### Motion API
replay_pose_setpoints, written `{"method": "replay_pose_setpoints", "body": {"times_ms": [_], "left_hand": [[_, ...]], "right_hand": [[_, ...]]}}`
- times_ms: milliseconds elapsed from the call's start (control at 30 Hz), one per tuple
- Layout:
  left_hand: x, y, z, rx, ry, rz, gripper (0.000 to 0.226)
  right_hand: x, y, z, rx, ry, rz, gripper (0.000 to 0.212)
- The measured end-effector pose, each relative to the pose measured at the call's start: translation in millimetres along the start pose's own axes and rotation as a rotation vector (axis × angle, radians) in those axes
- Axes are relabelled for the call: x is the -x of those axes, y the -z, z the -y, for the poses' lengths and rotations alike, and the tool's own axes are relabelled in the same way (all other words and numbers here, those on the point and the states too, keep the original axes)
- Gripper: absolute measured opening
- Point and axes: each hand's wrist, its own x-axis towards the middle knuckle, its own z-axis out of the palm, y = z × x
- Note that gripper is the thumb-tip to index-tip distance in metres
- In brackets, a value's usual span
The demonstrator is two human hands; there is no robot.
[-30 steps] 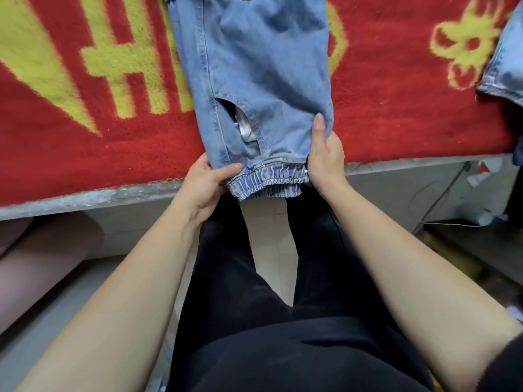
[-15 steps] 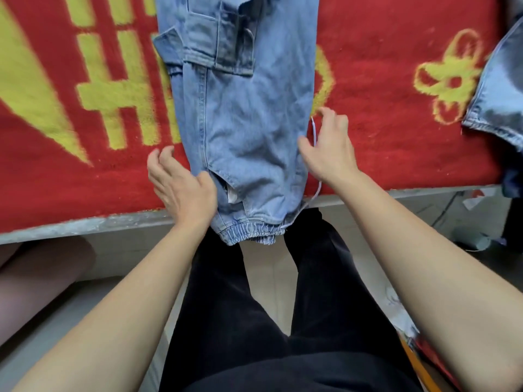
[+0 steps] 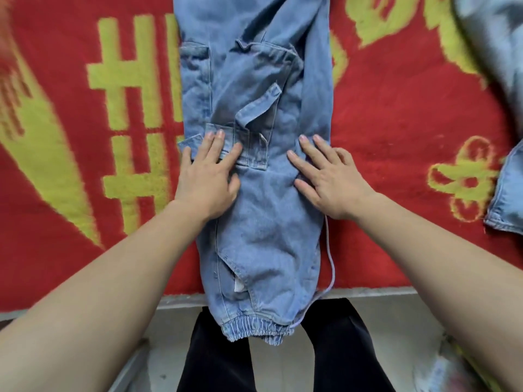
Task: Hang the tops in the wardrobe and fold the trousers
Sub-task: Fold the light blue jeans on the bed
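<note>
Red rug [image 3: 396,123] with yellow figures covers the table [image 3: 368,292], whose grey edge runs across the lower part of the view. Light blue denim trousers [image 3: 263,222] lie lengthwise on the rug, one leg on top of the other. Their elastic cuff [image 3: 254,331] hangs over the table edge toward the person.

Both grips press flat on the trousers at about mid-leg, side by side, and neither is closed round anything. The left grip [image 3: 208,179] lies with straight fingers on the left part of the cloth, its fingertips on a cargo pocket flap [image 3: 252,154]. The right grip [image 3: 331,182] lies spread on the right edge of the leg, fingers straight.

A pale drawstring [image 3: 331,261] trails from under the right wrist down along the trousers' right side to the cuff. A slit pocket near the cuff shows a white label [image 3: 239,284] inside. Another denim garment [image 3: 506,199] lies at the rug's right side, well apart from the grips.
</note>
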Motion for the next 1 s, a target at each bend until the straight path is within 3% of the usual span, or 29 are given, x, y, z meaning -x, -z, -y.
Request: {"method": "replay_pose_setpoints", "body": {"times_ms": [433,533,600,667,767,800,867,933,1000], "left_hand": [[-21.1,40.9,6.8,0.002,0.032,0.352,0.069],[-27.4,55.2,6.7,0.039,0.021,0.357,0.059],[-42.4,77.8,8.5,0.04,0.032,0.332,0.043],[-70.1,104.5,11.5,0.184,0.081,0.214,0.038],[-120.5,138.1,12.5,0.387,0.165,-0.074,0.031],[-137.2,146.1,9.9,0.44,0.172,-0.141,0.024],[-164.8,157.8,1.8,0.51,0.146,-0.184,0.037],[-183.4,159.4,-5.7,0.484,0.1,-0.157,0.054],[-193.1,153.6,-10.3,0.416,0.073,-0.129,0.049]], "right_hand": [[-17.7,41.7,-20.6,-0.014,0.14,0.256,0.065],[-20.8,49.1,-25.0,-0.036,0.164,0.309,0.066],[-35.8,64.4,-34.3,-0.225,0.092,0.337,0.055],[-64.4,89.1,-48.5,-0.584,-0.117,0.23,0.034],[-122.7,127.4,-73.8,-1.124,-0.471,-0.109,0.012],[-142.3,139.2,-82.2,-1.207,-0.557,-0.234,0.01],[-175.2,156.9,-96.5,-1.296,-0.683,-0.446,0.01],[-200.2,168.4,-104.5,-1.384,-0.764,-0.528,0.019],[-217.8,174.6,-107.6,-1.44,-0.81,-0.515,0.022]]}}
